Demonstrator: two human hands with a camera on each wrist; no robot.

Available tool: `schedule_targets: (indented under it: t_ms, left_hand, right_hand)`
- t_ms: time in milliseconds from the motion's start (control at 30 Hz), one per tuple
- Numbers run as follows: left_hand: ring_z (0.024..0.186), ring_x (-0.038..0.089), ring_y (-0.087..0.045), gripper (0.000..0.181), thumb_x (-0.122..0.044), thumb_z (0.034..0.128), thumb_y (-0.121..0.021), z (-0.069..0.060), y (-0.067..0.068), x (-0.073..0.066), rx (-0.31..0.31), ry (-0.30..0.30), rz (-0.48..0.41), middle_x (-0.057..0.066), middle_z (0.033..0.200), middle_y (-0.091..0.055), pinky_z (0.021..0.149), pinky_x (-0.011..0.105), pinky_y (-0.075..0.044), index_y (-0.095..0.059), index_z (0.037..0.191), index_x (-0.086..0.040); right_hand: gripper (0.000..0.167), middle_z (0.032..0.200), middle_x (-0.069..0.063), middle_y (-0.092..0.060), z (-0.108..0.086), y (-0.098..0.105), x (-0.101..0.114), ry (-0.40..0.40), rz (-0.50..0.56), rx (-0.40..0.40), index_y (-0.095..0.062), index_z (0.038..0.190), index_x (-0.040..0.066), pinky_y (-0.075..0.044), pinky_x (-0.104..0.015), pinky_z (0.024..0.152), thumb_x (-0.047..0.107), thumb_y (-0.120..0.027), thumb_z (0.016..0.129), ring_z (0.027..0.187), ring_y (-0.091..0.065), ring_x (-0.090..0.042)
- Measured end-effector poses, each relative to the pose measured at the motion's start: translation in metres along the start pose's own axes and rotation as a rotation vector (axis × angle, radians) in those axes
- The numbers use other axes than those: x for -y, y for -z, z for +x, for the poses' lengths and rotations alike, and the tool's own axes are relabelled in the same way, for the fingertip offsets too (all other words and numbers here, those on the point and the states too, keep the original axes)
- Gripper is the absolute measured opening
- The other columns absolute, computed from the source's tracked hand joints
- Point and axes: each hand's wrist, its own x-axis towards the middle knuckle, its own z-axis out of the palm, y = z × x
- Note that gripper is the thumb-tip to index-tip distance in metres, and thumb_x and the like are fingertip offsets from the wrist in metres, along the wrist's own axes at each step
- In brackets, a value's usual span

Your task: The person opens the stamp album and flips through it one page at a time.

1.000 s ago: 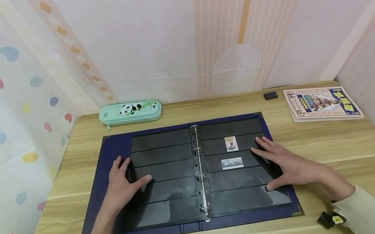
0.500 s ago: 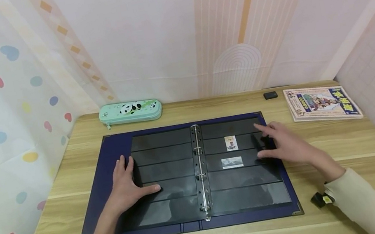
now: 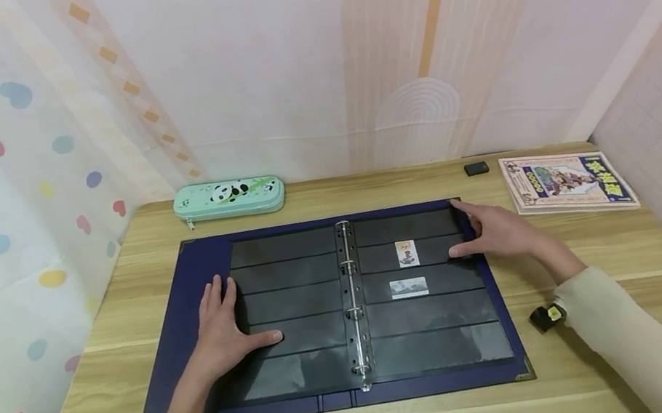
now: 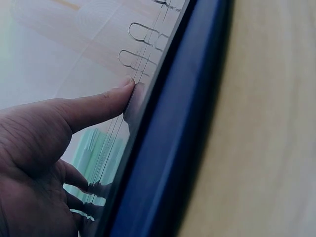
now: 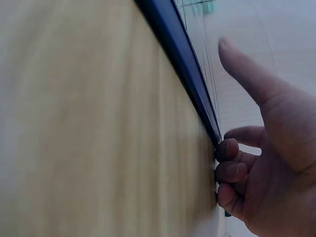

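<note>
A blue ring-binder stamp album (image 3: 197, 259) lies open on the table, with black strip-pocket pages on both sides of its metal rings (image 3: 355, 305). On the right page sit two stamps: an upright one (image 3: 406, 254) and below it a wide grey one (image 3: 408, 288). My left hand (image 3: 221, 336) rests on the left page, fingers and thumb spread; its thumb (image 4: 111, 101) touches the page in the left wrist view. My right hand (image 3: 501, 229) is at the album's upper right edge, index finger at the corner. In the right wrist view its thumb (image 5: 252, 74) stands apart from the page, while the other fingers bend beside the cover's edge.
A mint pencil case with a panda (image 3: 230, 199) lies behind the album at the left. At the back right are a small black object (image 3: 476, 168) and a stack of booklets (image 3: 569, 183). Patterned cloth (image 3: 279, 60) hangs behind the table.
My right hand has moved from the right page's side up to the album's upper right corner. My left hand has shifted slightly, its thumb now lower on the left page. The stamps stay put.
</note>
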Motion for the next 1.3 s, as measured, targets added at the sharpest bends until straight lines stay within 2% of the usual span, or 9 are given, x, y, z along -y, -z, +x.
schedule_targets:
  t_ms: [200, 300, 533, 667, 800, 900, 1067, 1200, 1300]
  left_hand:
    - [0.166, 0.057, 0.011, 0.141, -0.040, 0.0791, -0.101, -0.001, 0.000, 0.002, 0.000, 0.009, -0.012, 0.036, 0.180, 0.006, 0.126, 0.083, -0.008, -0.008, 0.173, 0.011]
    - [0.166, 0.056, 0.011, 0.142, -0.041, 0.0791, -0.100, -0.001, -0.001, 0.002, 0.003, 0.010, -0.008, 0.035, 0.181, 0.007, 0.126, 0.083, -0.008, -0.007, 0.173, 0.011]
    - [0.166, 0.056, 0.011, 0.142, -0.041, 0.0795, -0.101, 0.000, -0.001, -0.001, 0.000, 0.013, 0.004, 0.034, 0.181, 0.007, 0.126, 0.082, -0.009, -0.007, 0.173, 0.011]
    - [0.167, 0.055, 0.011, 0.143, -0.042, 0.0795, -0.101, 0.001, -0.001, 0.000, -0.003, 0.005, 0.000, 0.035, 0.181, 0.006, 0.127, 0.082, -0.008, -0.007, 0.173, 0.011]
    - [0.167, 0.055, 0.012, 0.143, -0.043, 0.0794, -0.101, -0.001, -0.001, 0.001, -0.004, 0.007, -0.011, 0.035, 0.181, 0.006, 0.126, 0.082, -0.007, -0.007, 0.173, 0.011]
    - [0.166, 0.056, 0.012, 0.143, -0.042, 0.0797, -0.101, -0.002, 0.000, 0.000, -0.002, 0.011, -0.007, 0.035, 0.181, 0.007, 0.126, 0.082, -0.008, -0.006, 0.173, 0.011]
    - [0.166, 0.056, 0.011, 0.142, -0.040, 0.0801, -0.101, -0.002, 0.000, -0.001, -0.002, 0.017, 0.002, 0.035, 0.180, 0.007, 0.127, 0.082, -0.009, -0.006, 0.172, 0.012]
    - [0.166, 0.056, 0.012, 0.142, -0.040, 0.0798, -0.101, -0.001, -0.001, -0.001, 0.001, 0.020, -0.001, 0.035, 0.181, 0.007, 0.127, 0.082, -0.009, -0.006, 0.173, 0.011]
    - [0.166, 0.055, 0.012, 0.142, -0.040, 0.0796, -0.101, -0.001, -0.001, -0.001, 0.000, 0.018, -0.003, 0.035, 0.181, 0.007, 0.127, 0.082, -0.009, -0.006, 0.173, 0.011]
  right_hand:
    - [0.132, 0.158, -0.039, -0.053, 0.007, -0.003, 0.003, -0.005, -0.148, 0.032, -0.027, 0.175, 0.001, -0.059, -0.059, 0.094, 0.073, -0.087, 0.082, 0.137, -0.061, -0.055]
    - [0.133, 0.157, -0.038, -0.055, 0.008, -0.002, 0.005, -0.017, -0.170, 0.038, -0.028, 0.174, 0.001, -0.059, -0.057, 0.092, 0.072, -0.090, 0.080, 0.134, -0.063, -0.052]
    - [0.125, 0.073, -0.006, -0.059, 0.006, 0.003, 0.013, -0.025, -0.167, 0.081, -0.031, 0.173, -0.001, -0.046, -0.039, 0.070, 0.066, -0.090, 0.085, 0.067, -0.050, -0.020]
    - [0.115, 0.062, -0.004, -0.054, 0.004, 0.003, 0.018, -0.011, -0.168, 0.073, -0.038, 0.169, -0.002, -0.039, -0.035, 0.064, 0.060, -0.091, 0.088, 0.060, -0.036, -0.016]
    - [0.114, 0.124, -0.033, -0.073, -0.001, -0.004, 0.019, 0.011, -0.080, 0.045, -0.030, 0.171, -0.007, -0.060, -0.050, 0.089, 0.050, -0.090, 0.093, 0.099, -0.073, -0.041]
    - [0.120, 0.170, -0.041, -0.031, -0.009, -0.010, 0.021, 0.044, 0.015, 0.013, -0.010, 0.173, -0.010, -0.045, -0.067, 0.118, 0.042, -0.088, 0.098, 0.147, -0.049, -0.058]
    - [0.119, 0.177, -0.038, -0.005, -0.025, -0.013, 0.028, 0.059, 0.108, -0.002, 0.009, 0.171, -0.011, -0.029, -0.068, 0.128, 0.038, -0.078, 0.106, 0.161, -0.024, -0.058]
    - [0.107, 0.149, -0.041, -0.057, -0.039, -0.014, 0.029, 0.072, 0.115, 0.024, -0.005, 0.168, -0.019, -0.058, -0.055, 0.102, 0.033, -0.076, 0.108, 0.125, -0.066, -0.051]
    - [0.100, 0.101, -0.015, -0.070, -0.051, -0.013, 0.028, 0.088, 0.153, 0.056, -0.016, 0.165, -0.023, -0.055, -0.035, 0.069, 0.029, -0.078, 0.106, 0.080, -0.064, -0.025]
